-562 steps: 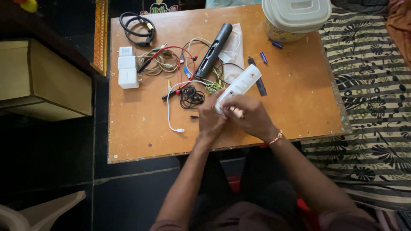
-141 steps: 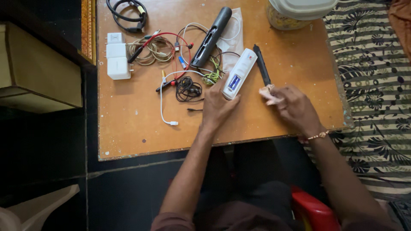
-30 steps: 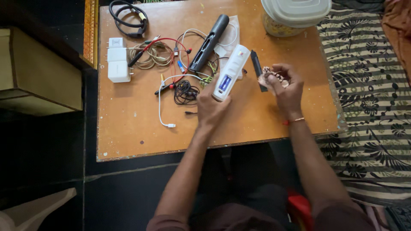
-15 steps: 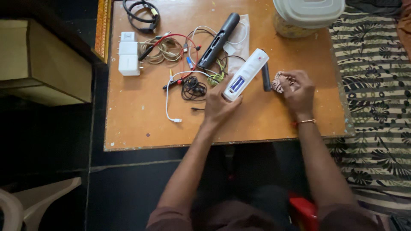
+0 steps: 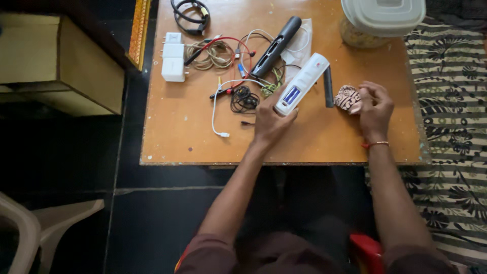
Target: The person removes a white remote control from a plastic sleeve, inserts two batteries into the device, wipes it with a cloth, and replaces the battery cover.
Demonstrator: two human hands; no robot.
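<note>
My left hand (image 5: 272, 120) grips the near end of a long white device (image 5: 303, 82) with a small blue panel, its far end tilted up over the wooden table (image 5: 193, 129). My right hand (image 5: 374, 109) presses a crumpled patterned cloth (image 5: 348, 97) against the tabletop just right of the device. A narrow black cover piece (image 5: 328, 86) lies between the white device and the cloth.
A tangle of cables and earphones (image 5: 238, 66) lies at the back left with white chargers (image 5: 173, 63), a black tube-shaped device (image 5: 277, 46) and a coiled black cable (image 5: 189, 15). A lidded plastic tub (image 5: 380, 20) stands at the back right. A patterned mat (image 5: 446, 76) lies to the right.
My right hand has lowered the cloth from near the device down onto the table at the right. My left hand keeps hold of the white device; the view has shifted left.
</note>
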